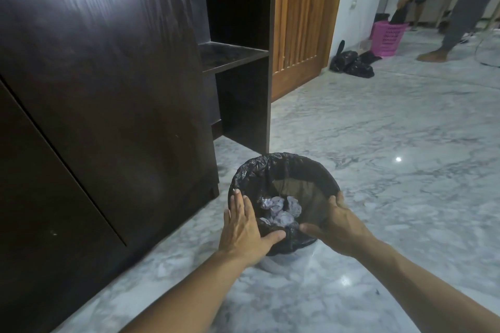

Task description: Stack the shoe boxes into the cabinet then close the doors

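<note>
Both arms reached down; the left hand (244, 227) and right hand (338, 227) clasped opposite sides of the bin (284, 176) rim.

low in the middle of the frame stands a small round bin (284, 224) lined with a black bag, crumpled white paper (281, 211) lying at its bottom. it sits on grey marbled floor (378, 170) that shines under the light. at upper right a pink plastic basket (387, 38) stands by the white wall, two knotted black bags (351, 62) on the floor just left of it, and another person (457, 3) bends over the basket. a slatted wooden door (300, 21) fills the upper middle.
</note>
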